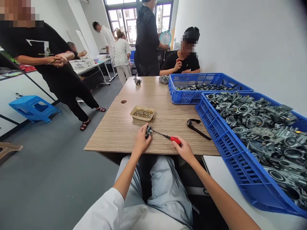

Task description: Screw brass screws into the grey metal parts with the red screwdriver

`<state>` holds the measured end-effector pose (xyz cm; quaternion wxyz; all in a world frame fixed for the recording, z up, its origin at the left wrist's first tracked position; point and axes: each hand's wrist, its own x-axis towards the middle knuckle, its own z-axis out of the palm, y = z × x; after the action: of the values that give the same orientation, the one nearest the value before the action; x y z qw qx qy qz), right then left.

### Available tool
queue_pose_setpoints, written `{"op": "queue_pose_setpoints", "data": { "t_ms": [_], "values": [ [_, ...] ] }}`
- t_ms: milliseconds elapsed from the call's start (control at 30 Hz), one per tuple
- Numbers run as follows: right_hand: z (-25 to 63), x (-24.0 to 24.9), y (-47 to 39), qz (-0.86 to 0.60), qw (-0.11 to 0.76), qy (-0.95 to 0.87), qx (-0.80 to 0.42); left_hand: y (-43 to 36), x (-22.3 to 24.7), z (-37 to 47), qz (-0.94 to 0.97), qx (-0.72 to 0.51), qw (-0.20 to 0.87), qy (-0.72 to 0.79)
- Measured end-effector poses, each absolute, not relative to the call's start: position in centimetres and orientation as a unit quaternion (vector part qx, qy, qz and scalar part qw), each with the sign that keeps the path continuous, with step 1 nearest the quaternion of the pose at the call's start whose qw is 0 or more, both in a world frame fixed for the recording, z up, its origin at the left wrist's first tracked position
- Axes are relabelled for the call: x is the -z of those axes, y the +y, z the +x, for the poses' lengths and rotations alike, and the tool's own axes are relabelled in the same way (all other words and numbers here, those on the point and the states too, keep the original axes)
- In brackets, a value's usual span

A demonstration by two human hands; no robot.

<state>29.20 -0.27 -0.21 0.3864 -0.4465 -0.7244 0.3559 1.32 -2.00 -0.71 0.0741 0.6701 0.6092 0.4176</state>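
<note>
My left hand (142, 139) is closed around a small grey metal part (148, 131), perhaps a carburetor body, at the front of the wooden table (120, 134). In my right hand (183, 148) is a screwdriver (176, 140) with a red handle. Its long dark shaft points left, and the tip meets the metal part or ends right beside it. My fingers hide much of the part. Just beyond my left hand stands a cream tray (142, 118) of small brass-coloured screws or similar pieces. One small loose piece (160, 120) lies to the tray's right.
A blue crate (230, 159) heaped with metal castings stands at my right, with a second blue crate (184, 96) behind it. A black wristwatch (195, 127) lies near them. Farther back are another casting (137, 81) and a seated person (183, 60). Several people stand beyond.
</note>
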Motion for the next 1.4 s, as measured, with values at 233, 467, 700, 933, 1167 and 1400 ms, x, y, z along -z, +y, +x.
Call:
{"op": "queue_pose_setpoints", "data": {
  "t_ms": [233, 467, 700, 933, 1167, 1400],
  "values": [
    [29.3, 0.7, -0.2, -0.434, 0.402, -0.715, -0.373, -2.2, 0.5, 1.4, 0.654, -0.398, 0.045, 0.642],
    [29.2, 0.6, -0.2, -0.434, 0.399, -0.717, -0.373, -2.1, 0.7, 1.4, 0.655, -0.403, 0.043, 0.637],
    [29.3, 0.6, -0.2, -0.438, 0.402, -0.718, -0.362, -2.2, 0.6, 1.5, 0.658, -0.387, 0.032, 0.645],
    [29.4, 0.7, 0.0, -0.436, 0.402, -0.722, -0.356, -2.2, 0.7, 1.5, 0.659, -0.392, 0.031, 0.641],
    [29.4, 1.5, 0.2, -0.437, 0.408, -0.725, -0.341, -2.0, 1.0, 1.3, 0.664, -0.394, 0.038, 0.634],
    [29.2, 1.6, 0.0, -0.437, 0.403, -0.746, -0.299, -2.0, 1.0, 1.3, 0.662, -0.391, 0.052, 0.638]
  ]
}}
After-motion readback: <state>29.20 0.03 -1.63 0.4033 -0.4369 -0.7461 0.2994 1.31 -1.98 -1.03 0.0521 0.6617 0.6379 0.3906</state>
